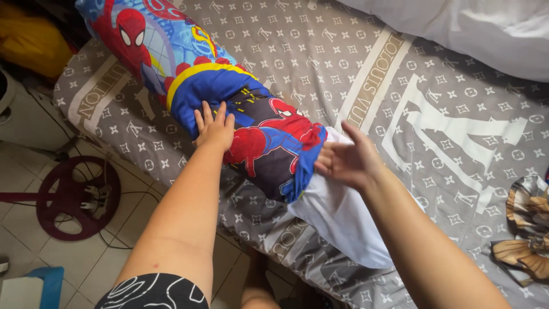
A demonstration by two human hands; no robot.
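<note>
A long bolster pillow lies across the bed, mostly inside a red and blue cartoon-print cover (pixel 189 74). Its bare white end (pixel 337 217) sticks out of the cover's open edge toward me. My left hand (pixel 214 129) presses flat on the covered part, fingers spread. My right hand (pixel 346 160) sits at the cover's open edge, where cover meets white pillow, fingers curled around the hem.
The bed carries a grey patterned sheet (pixel 457 114). A white blanket (pixel 486 28) lies at the far right corner. A brown patterned cloth (pixel 529 234) rests at the right edge. A dark red round fan base (pixel 77 197) with cables stands on the tiled floor at left.
</note>
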